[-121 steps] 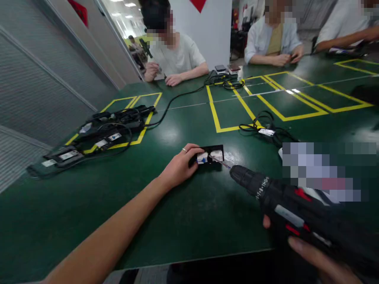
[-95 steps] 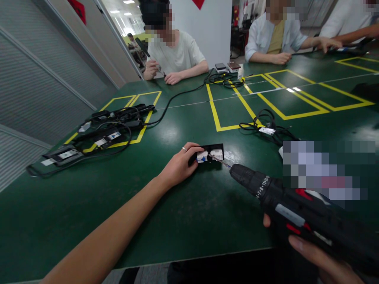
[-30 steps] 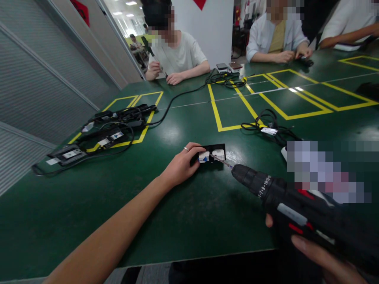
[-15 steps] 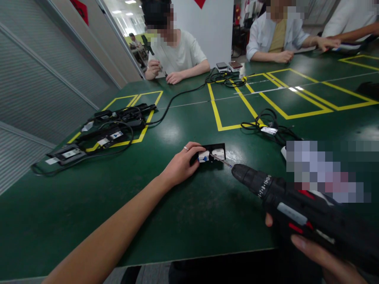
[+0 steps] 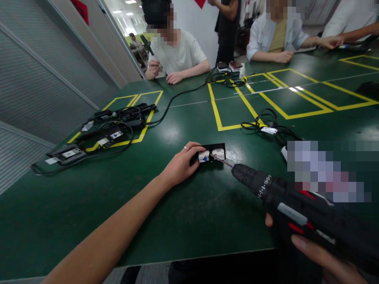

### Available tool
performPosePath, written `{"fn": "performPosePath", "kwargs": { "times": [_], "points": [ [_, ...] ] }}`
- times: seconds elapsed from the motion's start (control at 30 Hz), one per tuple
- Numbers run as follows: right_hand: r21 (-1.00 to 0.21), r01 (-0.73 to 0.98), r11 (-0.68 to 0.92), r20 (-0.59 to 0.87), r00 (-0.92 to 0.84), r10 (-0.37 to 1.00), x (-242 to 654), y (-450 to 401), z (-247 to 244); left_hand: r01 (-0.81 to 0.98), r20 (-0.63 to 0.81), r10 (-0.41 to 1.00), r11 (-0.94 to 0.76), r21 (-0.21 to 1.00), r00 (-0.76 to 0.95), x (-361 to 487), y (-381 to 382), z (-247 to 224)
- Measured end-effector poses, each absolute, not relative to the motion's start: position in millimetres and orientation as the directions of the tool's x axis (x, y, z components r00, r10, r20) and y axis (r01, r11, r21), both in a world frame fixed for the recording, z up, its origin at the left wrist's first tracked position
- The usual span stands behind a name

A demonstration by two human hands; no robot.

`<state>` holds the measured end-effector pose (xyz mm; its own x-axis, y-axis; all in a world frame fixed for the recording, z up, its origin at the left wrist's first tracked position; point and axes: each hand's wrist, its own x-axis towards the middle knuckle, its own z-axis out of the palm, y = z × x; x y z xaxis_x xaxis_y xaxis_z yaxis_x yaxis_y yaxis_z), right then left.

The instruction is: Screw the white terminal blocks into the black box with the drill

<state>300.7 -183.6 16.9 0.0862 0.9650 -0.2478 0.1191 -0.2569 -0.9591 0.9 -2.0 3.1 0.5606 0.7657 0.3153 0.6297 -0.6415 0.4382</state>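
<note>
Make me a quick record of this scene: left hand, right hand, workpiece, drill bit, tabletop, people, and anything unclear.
Left hand: gripping the left end of the black part
Right hand: holding the black-and-red power drill
Workpiece: black part with two white areas, a blue mark on the left one
Drill bit: tip at the part, between the white areas
Tabletop: green, with yellow tape; black devices and cables at left
People: several across the table, one standing
Unclear: pixelated area at right; whether the bit meets a screw
</note>
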Motion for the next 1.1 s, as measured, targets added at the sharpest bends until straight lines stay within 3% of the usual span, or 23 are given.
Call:
{"fn": "performPosePath", "kwargs": {
  "times": [0.3,1.1],
  "points": [
    [-0.972,0.154,-0.179,-0.163,0.110,0.981,300.5,-183.0,17.9,0.633,0.321,0.767,-0.641,0.434,0.556,1.1,-1.8,2.5],
    [-0.968,0.121,-0.219,-0.207,0.106,0.973,300.5,-184.6,16.6,0.625,0.319,0.765,-0.642,0.445,0.559,0.7,-2.5,2.9]
  ]
}}
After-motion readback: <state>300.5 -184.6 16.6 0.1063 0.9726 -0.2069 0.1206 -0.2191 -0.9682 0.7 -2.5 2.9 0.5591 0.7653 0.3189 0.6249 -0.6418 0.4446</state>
